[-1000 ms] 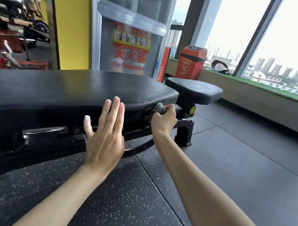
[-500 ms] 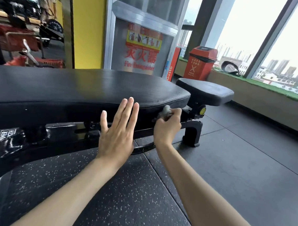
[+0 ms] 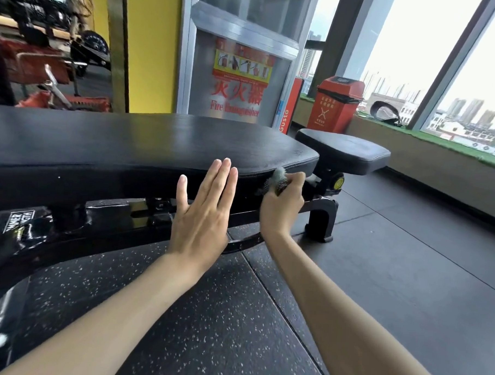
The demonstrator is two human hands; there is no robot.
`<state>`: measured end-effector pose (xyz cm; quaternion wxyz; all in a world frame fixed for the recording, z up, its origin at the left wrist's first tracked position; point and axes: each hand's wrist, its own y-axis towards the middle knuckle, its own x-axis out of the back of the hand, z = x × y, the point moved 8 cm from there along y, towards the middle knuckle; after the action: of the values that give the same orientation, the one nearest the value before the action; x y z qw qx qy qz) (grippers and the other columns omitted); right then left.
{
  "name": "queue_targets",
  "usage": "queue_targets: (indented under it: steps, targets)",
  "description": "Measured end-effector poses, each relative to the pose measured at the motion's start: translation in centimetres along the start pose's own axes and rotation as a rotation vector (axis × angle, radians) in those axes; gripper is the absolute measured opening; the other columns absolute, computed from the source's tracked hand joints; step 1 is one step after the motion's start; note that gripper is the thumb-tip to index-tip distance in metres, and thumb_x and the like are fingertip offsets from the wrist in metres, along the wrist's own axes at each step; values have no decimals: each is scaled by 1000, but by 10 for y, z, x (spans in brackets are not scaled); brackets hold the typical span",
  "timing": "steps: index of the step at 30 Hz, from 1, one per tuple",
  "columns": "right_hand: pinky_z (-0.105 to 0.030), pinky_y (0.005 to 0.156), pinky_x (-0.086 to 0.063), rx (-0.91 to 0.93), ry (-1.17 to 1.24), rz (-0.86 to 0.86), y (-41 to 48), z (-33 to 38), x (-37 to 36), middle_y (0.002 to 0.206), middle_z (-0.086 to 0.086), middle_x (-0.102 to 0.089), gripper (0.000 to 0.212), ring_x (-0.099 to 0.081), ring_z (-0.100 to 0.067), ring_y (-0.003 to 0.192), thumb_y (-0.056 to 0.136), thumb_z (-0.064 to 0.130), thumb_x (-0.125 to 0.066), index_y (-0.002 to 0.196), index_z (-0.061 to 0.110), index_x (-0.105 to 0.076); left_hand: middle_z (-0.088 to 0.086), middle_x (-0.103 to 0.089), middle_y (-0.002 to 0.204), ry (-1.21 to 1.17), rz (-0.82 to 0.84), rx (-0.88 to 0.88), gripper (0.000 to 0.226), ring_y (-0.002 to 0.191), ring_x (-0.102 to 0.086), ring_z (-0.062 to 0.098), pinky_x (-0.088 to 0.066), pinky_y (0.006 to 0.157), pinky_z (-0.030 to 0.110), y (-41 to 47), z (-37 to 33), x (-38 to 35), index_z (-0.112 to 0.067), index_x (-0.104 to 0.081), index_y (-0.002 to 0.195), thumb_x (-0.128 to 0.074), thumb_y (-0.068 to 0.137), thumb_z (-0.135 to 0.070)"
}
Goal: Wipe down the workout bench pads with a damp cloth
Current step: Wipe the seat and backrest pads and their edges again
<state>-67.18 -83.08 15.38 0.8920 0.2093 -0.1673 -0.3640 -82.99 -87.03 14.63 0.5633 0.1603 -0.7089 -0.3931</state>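
A long black bench pad [image 3: 129, 142] stretches across the view from the left, with a smaller black seat pad [image 3: 344, 154] at its right end. My right hand [image 3: 282, 208] is closed around a bunched grey cloth [image 3: 275, 183] and presses it against the near side edge of the long pad, close to its right end. My left hand [image 3: 202, 213] is held flat, fingers together and pointing up, in front of the pad's near side; whether it touches the pad I cannot tell.
The black steel bench frame [image 3: 321, 216] stands on rubber floor tiles. A red bin [image 3: 335, 106] and a fire extinguisher cabinet [image 3: 240, 73] stand behind the bench. Windows with a low ledge run along the right. Gym machines [image 3: 47, 73] fill the far left.
The view has shifted so both hands sit further right along the pad. My right hand keeps the cloth on the pad's side edge near its end.
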Motion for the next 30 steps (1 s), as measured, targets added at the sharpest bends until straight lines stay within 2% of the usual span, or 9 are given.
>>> queue_targets:
  steps: [2,5,10,13,18,22,25,27,30]
  targets:
    - [-14,51,-33,117,35,45,-20,8,-8,69,1,-52,17,-46,-8,58,93,8,-55,89,12,-40,7,-16,158,13,-21,-52,85,146,-11,17,17,110,44,3,-8,4,-8,-25,149,-47,70,13]
    - [-16,52,-34,153,42,6,-9,4,-9,68,0,-53,21,-47,-13,60,90,3,-56,84,13,-39,10,-24,156,54,-72,-157,75,144,-16,19,17,111,43,16,-29,6,-3,-32,146,-41,72,7]
    - [-27,58,-34,21,-28,-99,43,-25,-1,71,-5,-52,24,-48,-23,66,83,-9,-47,83,13,-35,13,-34,151,109,-112,-235,66,142,-27,21,12,113,45,44,-49,2,1,-39,140,-16,78,0]
    - [-32,58,-37,33,-55,-87,62,-33,-2,72,-6,-51,31,-48,-26,70,76,-15,-41,81,14,-32,16,-38,148,134,-139,-280,63,141,-30,25,9,114,45,56,-59,-1,2,-41,139,-12,83,-1]
    - [-23,59,-32,-65,-68,-104,91,-50,6,70,4,-46,29,-46,-18,68,78,-16,-38,86,12,-34,26,-41,143,247,-132,-271,74,137,-33,37,-2,115,47,64,-72,-25,6,-43,136,15,92,-7]
    - [-31,62,-38,-175,-137,6,124,-62,8,80,-3,-51,28,-50,-21,75,85,-13,-37,95,12,-35,28,-31,148,295,-122,-232,68,140,-23,41,1,115,48,65,-71,-43,6,-34,141,12,93,-7]
    - [-35,74,-45,-327,-357,160,152,-100,17,94,-11,-56,15,-55,-29,88,90,6,-47,105,8,-44,27,-31,148,280,-116,-237,65,140,-25,40,6,115,47,66,-72,-41,6,-35,140,7,92,-3]
    - [-34,80,-52,-506,-492,245,137,-145,34,103,-14,-64,29,-62,-32,95,84,17,-56,110,5,-56,26,-36,146,215,-101,-346,61,139,-29,36,5,115,46,54,-82,-43,5,-42,137,-4,89,1]
    - [-32,73,-50,-631,-325,318,96,-185,36,96,-13,-67,19,-63,-28,86,80,21,-66,89,4,-64,24,-49,136,132,-15,-603,56,134,-40,33,-15,114,45,20,-95,-54,3,-60,121,-21,81,-2]
